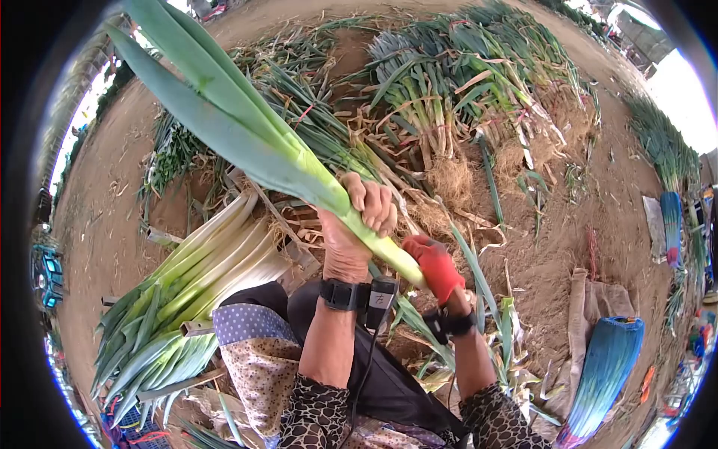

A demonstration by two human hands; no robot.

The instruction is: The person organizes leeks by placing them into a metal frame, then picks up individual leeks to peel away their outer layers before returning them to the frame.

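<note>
A large leek [299, 161] slants across the view, its broad green leaves toward the upper left. My bare left hand [359, 213] is wrapped around its pale green stalk. Wearing a red glove, my right hand [434, 263] closes around the lower end, fingers slightly blurred; that end is partly hidden by the glove. Left of my lap lies a pile of cleaned leeks [217, 262], white stalks toward me and leaves toward the lower left, resting on a metal frame [198, 328].
Untrimmed leek bundles [449, 97] with dry roots lie on bare soil ahead. Peeled leaves [508, 329] litter the ground at my right. A blue-wrapped leek bundle [609, 374] stands beside brown sacking [598, 299] at lower right. Another wrapped bundle [671, 217] is at far right.
</note>
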